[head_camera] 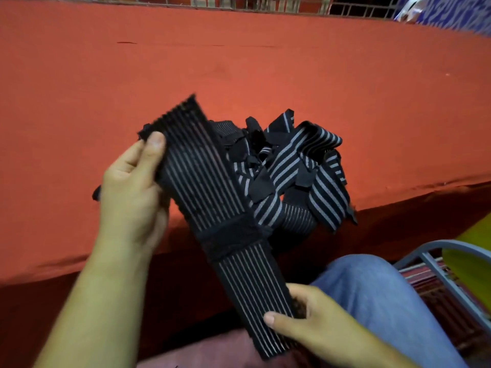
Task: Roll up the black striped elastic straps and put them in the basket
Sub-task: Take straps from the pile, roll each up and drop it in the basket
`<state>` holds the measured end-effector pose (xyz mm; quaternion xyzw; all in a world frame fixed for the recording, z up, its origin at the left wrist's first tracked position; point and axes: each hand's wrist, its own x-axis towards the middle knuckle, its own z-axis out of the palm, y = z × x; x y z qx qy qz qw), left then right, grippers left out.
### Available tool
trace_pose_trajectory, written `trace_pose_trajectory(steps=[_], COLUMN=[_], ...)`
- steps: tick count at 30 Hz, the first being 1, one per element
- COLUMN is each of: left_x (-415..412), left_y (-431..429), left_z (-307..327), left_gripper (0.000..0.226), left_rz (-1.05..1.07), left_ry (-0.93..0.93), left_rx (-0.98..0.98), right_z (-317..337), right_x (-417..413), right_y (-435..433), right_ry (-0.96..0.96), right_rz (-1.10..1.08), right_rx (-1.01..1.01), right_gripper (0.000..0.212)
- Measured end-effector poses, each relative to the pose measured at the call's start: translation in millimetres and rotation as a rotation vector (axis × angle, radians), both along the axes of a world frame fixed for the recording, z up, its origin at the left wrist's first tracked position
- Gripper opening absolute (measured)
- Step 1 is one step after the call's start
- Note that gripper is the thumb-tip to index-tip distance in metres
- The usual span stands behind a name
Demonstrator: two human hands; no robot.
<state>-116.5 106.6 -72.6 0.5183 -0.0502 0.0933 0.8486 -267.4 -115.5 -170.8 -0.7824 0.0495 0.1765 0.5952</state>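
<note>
A long black elastic strap (212, 197) with thin pale stripes and a black fastening band across its middle is stretched flat between my hands, above the near edge of the red table. My left hand (132, 192) pinches its far end, thumb on top. My right hand (313, 320) grips its near end over my lap. Just right of it, a tangled heap of black straps with white stripes (300, 166) lies on the red cloth. No basket shows in this view.
The red cloth-covered table (265, 70) fills most of the view, its front edge running across the lower part. A grey metal chair frame (435, 264) and a yellow-green object (470, 269) stand at the right. Metal grating (265, 4) lines the far edge. My jeans-clad knee (377, 288) is below.
</note>
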Motion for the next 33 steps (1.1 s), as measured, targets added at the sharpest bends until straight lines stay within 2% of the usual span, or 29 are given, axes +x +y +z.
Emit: trace_pose_trajectory(steps=[2,5,7,10,15,18,21,23,27,29,31,32,33], left_x=[6,9,12,15,13,3,-5,-10,-15,-16,-17,-17,-17], left_y=[12,23,26,28,17,4,-7,-13,-17,-16,-15,-15,-16], left_z=[-1,-2,-3,-7,-17,-14,-11,-9,-6,-6,-5,-4,-4], left_gripper=[0.028,0.025,0.024,0.028,0.025,0.026,0.031,0.035,0.016,0.028,0.040,0.040,0.033], left_rz=[0.080,0.161,0.214,0.243,0.112,0.021,-0.086,-0.153,-0.265,-0.289,-0.292,-0.288,-0.277], left_ry=[0.023,0.037,0.034,0.052,0.007,-0.096,-0.146,-0.176,-0.204,-0.191,-0.128,-0.095,-0.084], left_rx=[0.038,0.064,0.099,0.214,0.465,0.650,0.731,0.772,0.789,0.740,0.658,0.625,0.609], right_z=[-6,-3,6,29,81,98,109,112,111,110,109,108,109], right_x=[2,6,8,10,18,23,23,22,21,23,25,25,26], right_y=[-3,-11,-18,-26,-23,-21,-18,-16,-13,-19,-26,-30,-32], right_ry=[0.025,-0.003,-0.048,-0.075,-0.254,-0.258,-0.248,-0.280,-0.414,-0.456,-0.482,-0.488,-0.491], right_rz=[-0.063,-0.152,-0.187,-0.279,-0.360,-0.316,-0.194,-0.145,-0.199,-0.312,-0.385,-0.409,-0.436], right_rx=[0.043,0.118,0.159,0.369,0.476,0.550,0.570,0.507,0.341,0.373,0.418,0.429,0.446], right_gripper=[0.016,0.018,0.037,0.062,0.037,0.019,0.044,0.049,0.041,0.029,0.040,0.046,0.043])
